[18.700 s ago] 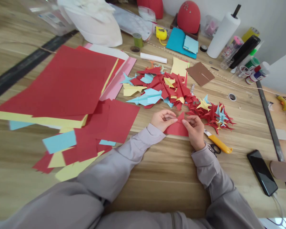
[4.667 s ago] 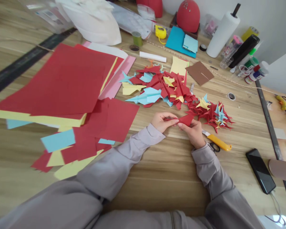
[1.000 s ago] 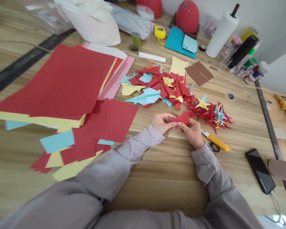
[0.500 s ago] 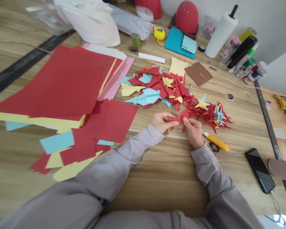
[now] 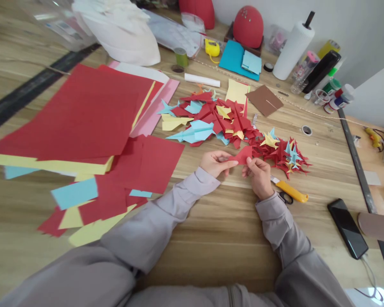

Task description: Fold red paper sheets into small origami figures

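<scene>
Right hand [image 5: 261, 178] thumb moved up folded red paper [image 5: 244, 154], pinching its right end; left hand [image 5: 213, 164] grips the other, likely steadying it. Paper's above worktop [image 5: 211, 238], well in from far edge.

Wood tbl [image 5: 211, 238] w/ red sheets [image 5: 92, 111], folded-paper pile [image 5: 211, 117], yellow cutter [image 5: 291, 190], blk phone [image 5: 347, 228].

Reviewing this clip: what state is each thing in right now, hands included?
Left hand: closed on the red paper piece
Right hand: pinching the same piece
Red paper piece: partly folded, held
Folded paper shapes: heaped
Large red sheets: stacked, unfolded
White paper roll: rolled up
Yellow-handled cutter: lying down
Scissors: partly hidden, open or shut unclear
Phone: screen dark, cable attached
</scene>
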Demonstrator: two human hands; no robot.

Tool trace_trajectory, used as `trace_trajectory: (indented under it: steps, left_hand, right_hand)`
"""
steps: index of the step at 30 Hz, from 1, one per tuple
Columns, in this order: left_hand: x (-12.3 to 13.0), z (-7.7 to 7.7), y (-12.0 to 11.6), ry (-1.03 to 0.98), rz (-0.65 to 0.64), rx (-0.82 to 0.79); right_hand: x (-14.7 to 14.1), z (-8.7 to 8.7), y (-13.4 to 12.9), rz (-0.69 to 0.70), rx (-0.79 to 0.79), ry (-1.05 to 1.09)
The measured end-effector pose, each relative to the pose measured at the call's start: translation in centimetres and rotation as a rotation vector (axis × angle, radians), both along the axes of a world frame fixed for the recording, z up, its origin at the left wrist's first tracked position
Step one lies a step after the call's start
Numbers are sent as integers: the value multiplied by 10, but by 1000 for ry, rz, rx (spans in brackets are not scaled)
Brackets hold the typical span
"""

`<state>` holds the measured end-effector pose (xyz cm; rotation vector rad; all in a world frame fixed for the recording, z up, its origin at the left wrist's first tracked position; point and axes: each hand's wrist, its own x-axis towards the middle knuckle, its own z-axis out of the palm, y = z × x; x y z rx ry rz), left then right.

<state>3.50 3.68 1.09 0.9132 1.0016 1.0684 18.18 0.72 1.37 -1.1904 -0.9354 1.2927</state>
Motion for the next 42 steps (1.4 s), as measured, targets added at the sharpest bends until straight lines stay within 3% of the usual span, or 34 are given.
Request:
trace_trajectory:
  steps: [4, 9, 22, 29, 36, 42]
  left_hand:
    - [-1, -2, 1, -9, -9, 15]
    - [-2, 1, 0, 57, -59, 48]
    - [4, -5, 6, -11, -31, 103]
    - [4, -4, 7, -13, -55, 113]
    - [5, -7, 11, -53, -72, 120]
    - [8, -9, 11, -114, 1, 69]
  right_hand:
    - [-1, 0, 1, -8, 2, -42]
    - [-3, 1, -1, 113, 23, -120]
    - [-2, -9, 3, 47, 54, -11]
    - [-4, -15, 5, 104, 132, -102]
    - [-4, -19, 8, 79, 101, -64]
    - [-4, -19, 11, -20, 62, 53]
